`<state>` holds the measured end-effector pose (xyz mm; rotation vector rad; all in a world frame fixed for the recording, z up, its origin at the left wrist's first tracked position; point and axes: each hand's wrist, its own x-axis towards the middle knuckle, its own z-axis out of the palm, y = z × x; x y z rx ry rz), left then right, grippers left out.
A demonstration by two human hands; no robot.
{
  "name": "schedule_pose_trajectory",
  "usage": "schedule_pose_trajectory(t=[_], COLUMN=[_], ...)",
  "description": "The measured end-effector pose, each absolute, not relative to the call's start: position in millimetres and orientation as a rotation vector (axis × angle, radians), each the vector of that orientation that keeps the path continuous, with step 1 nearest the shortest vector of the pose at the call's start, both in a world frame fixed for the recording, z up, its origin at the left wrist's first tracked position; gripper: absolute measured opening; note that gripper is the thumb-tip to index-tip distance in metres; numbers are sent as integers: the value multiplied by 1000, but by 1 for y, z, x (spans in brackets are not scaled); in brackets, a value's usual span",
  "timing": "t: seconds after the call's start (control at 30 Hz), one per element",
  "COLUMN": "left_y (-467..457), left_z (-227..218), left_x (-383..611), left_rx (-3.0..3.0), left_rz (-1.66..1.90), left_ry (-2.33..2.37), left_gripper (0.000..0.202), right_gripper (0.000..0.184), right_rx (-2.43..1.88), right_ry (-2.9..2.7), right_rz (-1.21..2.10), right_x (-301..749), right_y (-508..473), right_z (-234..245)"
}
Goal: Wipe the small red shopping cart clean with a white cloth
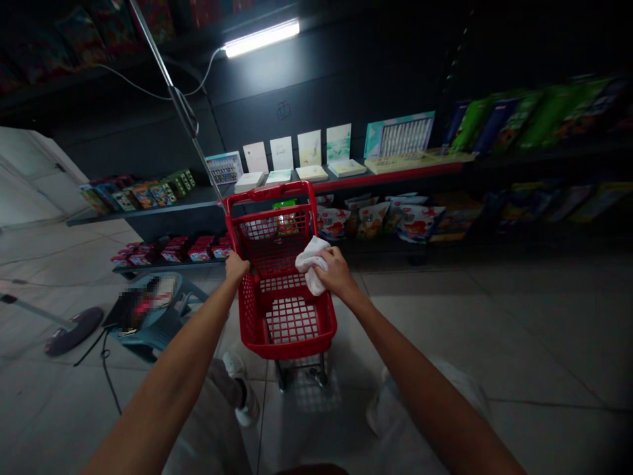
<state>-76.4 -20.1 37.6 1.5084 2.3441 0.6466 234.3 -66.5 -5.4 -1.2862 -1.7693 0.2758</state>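
A red plastic shopping cart (291, 346) with grid-patterned sides stands on the floor in front of me. My left hand (237, 265) is closed around the cart's left rim. In my right hand (336, 269) is a bunched white cloth (311, 262), close to the cart's right side; I cannot tell whether the cloth touches the rim. Through the basket's grid base the floor tiles show.
Behind the cart runs a dark shelf unit (346, 181) with boxes, books and snack bags (373, 218). A blue-grey plastic stool (185, 290) holding items is at the left. A metal pole (171, 86) slants down near the cart, and a round stand base (74, 331) lies further left.
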Motion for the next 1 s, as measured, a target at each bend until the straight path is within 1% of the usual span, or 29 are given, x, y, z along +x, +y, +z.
schedule_pose_trajectory(t=[0.13,0.47,0.63,0.83,1.0], left_y=[-15,-5,-6,-8,-8], left_z=[38,36,37,39,36], left_x=[-66,-35,-25,-22,-29], left_rx=[1402,1483,1464,1411,1417], left_rz=[674,674,676,687,721], left_ry=[2334,2274,2279,2298,2291], left_gripper=[60,51,51,52,54], right_gripper=[23,23,22,25,22], right_rx=[-1257,-1279,-1311,-1326,-1331], right_ry=[-1799,-1740,-1702,-1690,-1701], right_rz=[284,223,213,217,195], right_x=[249,273,279,281,275], right_y=[-80,-89,-83,-76,-76], right_z=[-7,-9,-7,-10,-11])
